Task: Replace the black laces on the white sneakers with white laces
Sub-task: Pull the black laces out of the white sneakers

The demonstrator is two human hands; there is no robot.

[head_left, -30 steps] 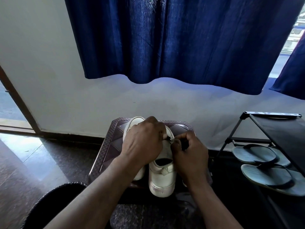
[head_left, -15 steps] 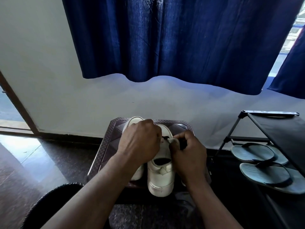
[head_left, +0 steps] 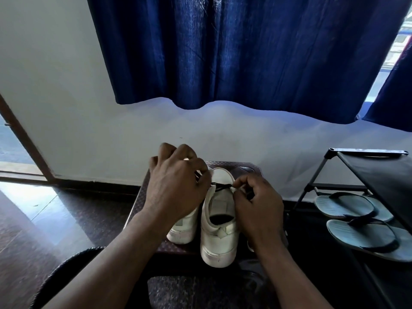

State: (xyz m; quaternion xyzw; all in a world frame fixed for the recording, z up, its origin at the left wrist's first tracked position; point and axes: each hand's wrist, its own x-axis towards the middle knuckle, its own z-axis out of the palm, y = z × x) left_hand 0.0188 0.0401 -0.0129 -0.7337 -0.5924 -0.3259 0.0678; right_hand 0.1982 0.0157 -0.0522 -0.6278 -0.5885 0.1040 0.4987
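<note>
Two white sneakers stand heels toward me on a dark plastic stool (head_left: 249,167). The right sneaker (head_left: 219,221) shows its open collar and tongue. A black lace (head_left: 221,186) stretches across its front. My right hand (head_left: 256,208) pinches the lace's right end beside the shoe. My left hand (head_left: 176,186) pinches the lace's left end, with its outer fingers spread above the left sneaker (head_left: 184,229), which it mostly hides. No white laces are in view.
A black shoe rack (head_left: 367,166) stands at the right with a pair of grey flip-flops (head_left: 356,221) on its lower shelf. A blue curtain (head_left: 234,52) hangs on the white wall behind. A dark round object (head_left: 66,264) lies at the lower left on the polished floor.
My left hand has lifted and moved left off the right sneaker, drawing the black lace taut across its front. My right hand shifted slightly right, keeping its pinch.
</note>
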